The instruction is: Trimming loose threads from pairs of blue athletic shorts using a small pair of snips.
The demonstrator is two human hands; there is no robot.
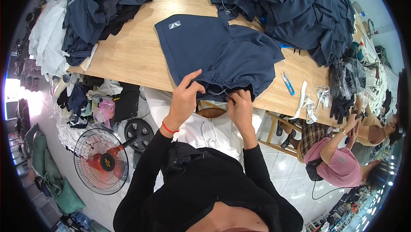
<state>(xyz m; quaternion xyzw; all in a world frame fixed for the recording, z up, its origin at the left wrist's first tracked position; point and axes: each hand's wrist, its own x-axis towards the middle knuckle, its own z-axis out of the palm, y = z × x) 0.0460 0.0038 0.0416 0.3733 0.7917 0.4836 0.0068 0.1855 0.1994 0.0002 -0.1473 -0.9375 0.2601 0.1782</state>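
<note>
A pair of navy shorts (201,39) lies on the wooden table, its gathered waistband toward me and hanging at the near edge. A small light grey patch marks one leg. At the waistband's left side is my left hand (183,101), its visible thumb and finger apart over the cloth; its other fingers are hidden. My right hand (240,107) pinches the near edge of the waistband, fingertips bent into it. A pale drawstring (218,91) shows inside the waist opening between my hands.
Navy garments heap up on the table (128,56) at far right (299,13) and far left (92,13). Blue-handled thread snips (288,84) and white strips (306,103) lie to the right. A standing fan (102,161) is at lower left. People (338,159) sit at right.
</note>
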